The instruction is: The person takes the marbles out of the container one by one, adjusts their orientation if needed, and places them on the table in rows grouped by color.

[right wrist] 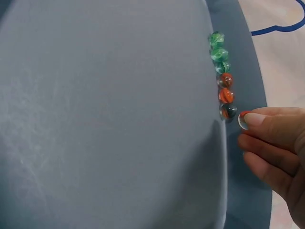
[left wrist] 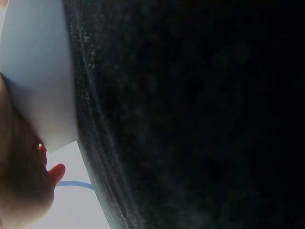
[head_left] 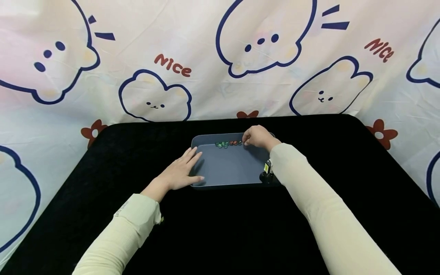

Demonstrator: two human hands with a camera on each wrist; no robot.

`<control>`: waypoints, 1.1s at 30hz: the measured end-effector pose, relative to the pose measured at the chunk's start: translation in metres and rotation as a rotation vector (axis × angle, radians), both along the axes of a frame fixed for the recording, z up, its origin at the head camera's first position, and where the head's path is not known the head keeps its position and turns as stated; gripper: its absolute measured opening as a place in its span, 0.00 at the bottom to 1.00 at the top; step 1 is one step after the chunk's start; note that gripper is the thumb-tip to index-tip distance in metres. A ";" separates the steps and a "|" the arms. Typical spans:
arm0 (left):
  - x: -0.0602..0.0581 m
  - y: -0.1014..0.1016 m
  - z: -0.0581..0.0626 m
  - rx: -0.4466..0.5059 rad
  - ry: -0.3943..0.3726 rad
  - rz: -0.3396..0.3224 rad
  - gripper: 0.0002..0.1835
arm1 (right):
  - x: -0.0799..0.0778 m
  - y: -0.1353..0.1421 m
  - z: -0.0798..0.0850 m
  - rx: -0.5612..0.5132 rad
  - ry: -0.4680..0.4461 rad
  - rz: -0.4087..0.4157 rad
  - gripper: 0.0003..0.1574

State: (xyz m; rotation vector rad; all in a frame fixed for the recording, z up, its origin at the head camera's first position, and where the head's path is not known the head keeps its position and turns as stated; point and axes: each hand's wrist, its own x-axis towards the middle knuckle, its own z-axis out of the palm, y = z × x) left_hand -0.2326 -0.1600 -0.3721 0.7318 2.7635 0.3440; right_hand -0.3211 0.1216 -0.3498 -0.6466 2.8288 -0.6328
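A grey-blue tray (head_left: 230, 166) lies on the black-covered table. Along its far wall runs a row of glass marbles: green ones (right wrist: 219, 54), orange-red ones (right wrist: 227, 95) and a dark one with some orange (right wrist: 228, 111). Just past the dark marble, the right hand (head_left: 258, 136) pinches a clear marble with red in it (right wrist: 243, 119) between thumb and fingers, close to the wall. Spread fingers of the left hand (head_left: 180, 171) rest at the tray's left edge, with nothing held. In the left wrist view, only part of that hand shows beside the tray's outer wall (left wrist: 38, 57).
Black cloth (head_left: 220, 229) covers the table around the tray. Behind it hangs a pale curtain (head_left: 206, 91) with cartoon drawings. A small dark device with a yellow-green mark (head_left: 267, 168) sits at the right wrist, over the tray's near right corner.
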 end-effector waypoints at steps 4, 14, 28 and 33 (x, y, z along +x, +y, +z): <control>0.000 0.001 0.000 0.001 0.000 -0.002 0.43 | 0.002 0.001 0.004 -0.012 -0.006 0.017 0.08; 0.000 -0.001 -0.001 0.002 -0.004 -0.003 0.43 | 0.012 0.004 0.017 -0.097 -0.034 0.046 0.09; 0.001 -0.001 -0.001 -0.054 0.041 -0.018 0.42 | 0.023 0.010 0.017 -0.191 -0.050 0.038 0.09; 0.001 0.000 -0.001 -0.066 0.045 -0.023 0.42 | 0.028 0.011 0.019 -0.204 -0.059 0.033 0.09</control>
